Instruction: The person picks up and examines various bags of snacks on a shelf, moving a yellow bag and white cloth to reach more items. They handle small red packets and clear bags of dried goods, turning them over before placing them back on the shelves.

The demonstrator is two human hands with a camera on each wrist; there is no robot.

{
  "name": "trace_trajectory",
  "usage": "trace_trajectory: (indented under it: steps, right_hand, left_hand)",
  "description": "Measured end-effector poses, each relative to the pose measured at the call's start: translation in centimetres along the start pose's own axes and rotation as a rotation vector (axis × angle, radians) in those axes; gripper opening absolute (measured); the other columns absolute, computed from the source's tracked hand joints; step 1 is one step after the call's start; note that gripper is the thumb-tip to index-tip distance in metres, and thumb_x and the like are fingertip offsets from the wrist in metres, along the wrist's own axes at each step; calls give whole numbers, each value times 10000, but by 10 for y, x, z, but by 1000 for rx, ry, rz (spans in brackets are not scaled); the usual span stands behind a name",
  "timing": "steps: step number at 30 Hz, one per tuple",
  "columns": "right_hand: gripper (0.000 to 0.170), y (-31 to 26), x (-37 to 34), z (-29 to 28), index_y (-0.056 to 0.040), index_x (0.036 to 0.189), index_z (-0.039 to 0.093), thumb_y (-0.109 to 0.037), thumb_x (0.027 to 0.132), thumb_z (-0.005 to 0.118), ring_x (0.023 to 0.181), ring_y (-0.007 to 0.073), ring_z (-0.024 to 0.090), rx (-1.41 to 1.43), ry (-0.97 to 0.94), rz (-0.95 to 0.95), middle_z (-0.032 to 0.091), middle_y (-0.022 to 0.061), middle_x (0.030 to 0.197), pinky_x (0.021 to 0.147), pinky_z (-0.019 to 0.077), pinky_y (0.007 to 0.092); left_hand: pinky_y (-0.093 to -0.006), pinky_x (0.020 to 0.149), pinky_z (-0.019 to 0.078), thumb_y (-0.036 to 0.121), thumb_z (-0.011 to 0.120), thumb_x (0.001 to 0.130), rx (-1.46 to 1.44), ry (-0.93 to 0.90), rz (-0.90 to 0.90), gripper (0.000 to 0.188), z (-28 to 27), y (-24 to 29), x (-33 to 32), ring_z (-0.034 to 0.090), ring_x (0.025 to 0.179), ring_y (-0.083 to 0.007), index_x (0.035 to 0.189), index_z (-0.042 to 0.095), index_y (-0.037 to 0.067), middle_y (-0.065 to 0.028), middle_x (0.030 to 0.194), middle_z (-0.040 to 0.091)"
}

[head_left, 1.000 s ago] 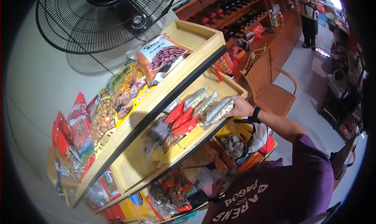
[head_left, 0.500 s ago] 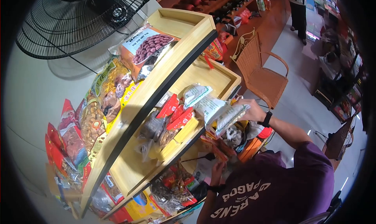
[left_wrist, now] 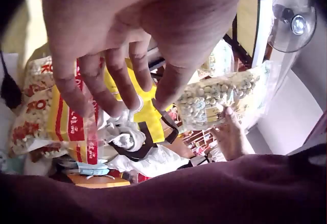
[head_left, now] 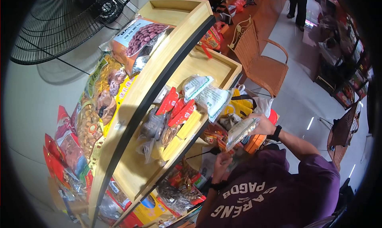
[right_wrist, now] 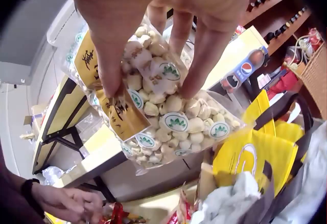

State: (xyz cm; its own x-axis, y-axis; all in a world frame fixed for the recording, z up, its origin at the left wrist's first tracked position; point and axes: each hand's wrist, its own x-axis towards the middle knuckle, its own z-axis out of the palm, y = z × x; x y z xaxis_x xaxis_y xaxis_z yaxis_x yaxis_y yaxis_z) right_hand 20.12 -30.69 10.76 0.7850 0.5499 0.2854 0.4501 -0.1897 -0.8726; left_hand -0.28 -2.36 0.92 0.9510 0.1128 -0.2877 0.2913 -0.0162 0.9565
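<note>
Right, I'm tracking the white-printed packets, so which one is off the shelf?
The packet gripped by the right hand; the other two packets rest on the wooden shelf, beside the red packs.

The right arm (head_left: 300, 145) reaches forward, the right hand (head_left: 262, 125) pinching between thumb and fingers. The left hand (head_left: 223, 165) is near it, not touching, its 4 fingers (left_wrist: 115, 73) loosely bent and slightly spread.

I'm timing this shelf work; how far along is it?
Done: the bag has come off the shelf. In hand: the right hand grips it; the left hand is open. Remaining: likely setting it down; two similar bags lie on the shelf, but whether they follow can't be told.
</note>
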Motion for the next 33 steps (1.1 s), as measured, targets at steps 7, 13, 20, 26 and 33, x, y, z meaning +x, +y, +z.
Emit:
trace_trajectory:
  steps: [7, 13, 20, 26, 33]
  right_hand:
    - [618, -21, -26, 60, -35, 1138, 690, -325, 641, 913, 976, 339, 686, 90, -118, 69, 710, 153, 1041, 864, 546, 403]
    - [629, -23, -55, 124, -64, 1249, 639, -295, 709, 866, 1091, 353, 657, 174, -304, 145, 682, 157, 1170, 944, 527, 422]
    - [735, -14, -73, 166, -126, 1359, 565, -423, 734, 815, 1148, 351, 643, 118, -493, 114, 645, 137, 1306, 992, 509, 449]
    - [706, 9, -108, 215, -144, 1337, 578, -402, 736, 842, 1103, 303, 670, 368, -495, 375, 683, 107, 1243, 964, 522, 400]
    - [558, 34, -132, 276, -105, 1248, 613, -311, 784, 845, 1039, 284, 691, 184, -191, 458, 700, 101, 1123, 922, 548, 378]
  left_hand:
    - [-354, 1003, 499, 122, 900, 754, 394, -50, 345, 797, 7, 40, -1, 593, 1190, -216, 1385, 420, 38, -132, 1292, 593]
    - [-336, 923, 537, 240, 925, 730, 485, -97, 73, 657, -18, 12, -18, 677, 1075, -201, 1264, 627, -1, -113, 1204, 701]
    - [-329, 880, 546, 182, 880, 757, 222, -135, -157, 562, -50, -19, -56, 680, 1047, -195, 1230, 644, -10, -117, 1173, 712]
    - [-331, 902, 545, 137, 871, 742, 373, -285, -300, 560, -73, -61, -54, 667, 1051, -186, 1234, 640, 5, -97, 1181, 701]
    - [-355, 935, 533, 95, 871, 731, 526, -232, -165, 750, -112, -151, -33, 643, 1119, -244, 1382, 505, 22, -102, 1245, 646]
